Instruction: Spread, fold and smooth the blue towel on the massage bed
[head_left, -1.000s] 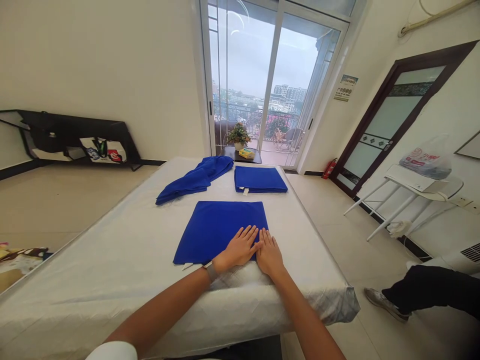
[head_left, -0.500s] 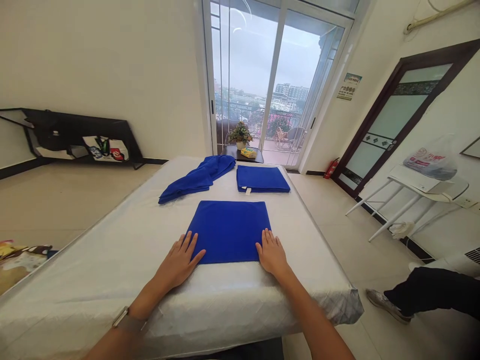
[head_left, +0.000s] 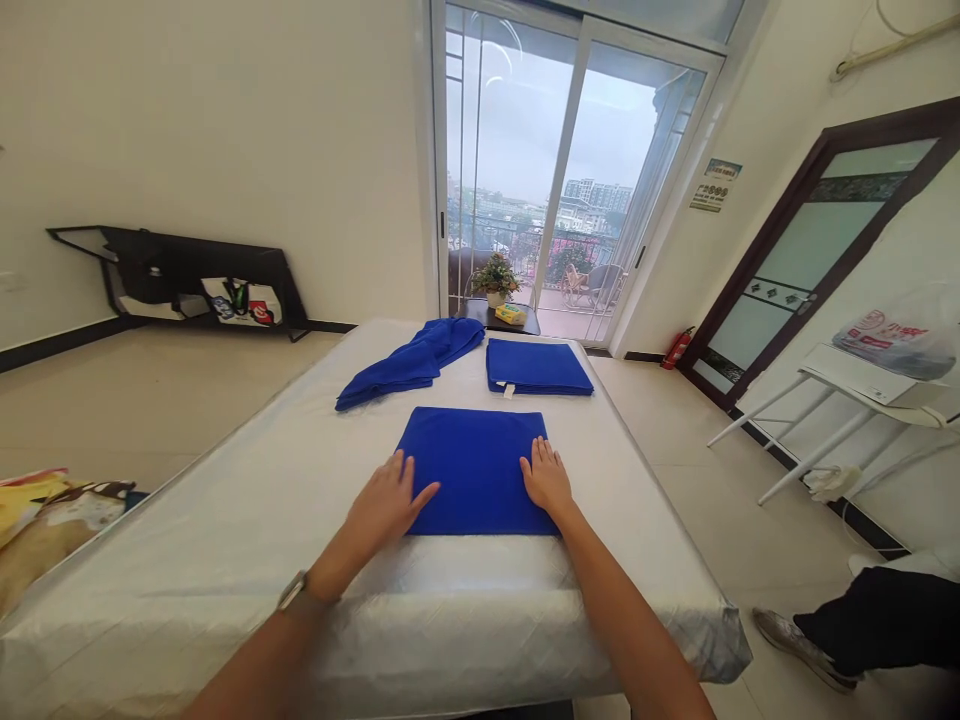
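Observation:
A folded blue cloth (head_left: 476,480) lies flat on the pale plastic-covered bed or table (head_left: 247,530) in front of me. My left hand (head_left: 384,505) rests at its left side, fingers stretched out and thumb over the cloth. On the right edge lies my right hand (head_left: 546,475), flat with its fingers extended. Neither hand grips anything. Behind the cloth, to the right, sits a neat stack of folded blue cloths (head_left: 538,367) with a white tag showing. A loosely bunched blue cloth (head_left: 412,362) lies at the far left.
Beyond the far edge stands a small dark table (head_left: 525,320) with a potted plant (head_left: 495,278) and a yellow pack (head_left: 510,315). A white table (head_left: 862,375) with a plastic bag is at the right. Another person's leg (head_left: 877,620) shows at the lower right.
The view has shifted slightly, so the scene sits further right. My right hand has slid a little farther up the cloth's right edge; my left hand stays at the left side.

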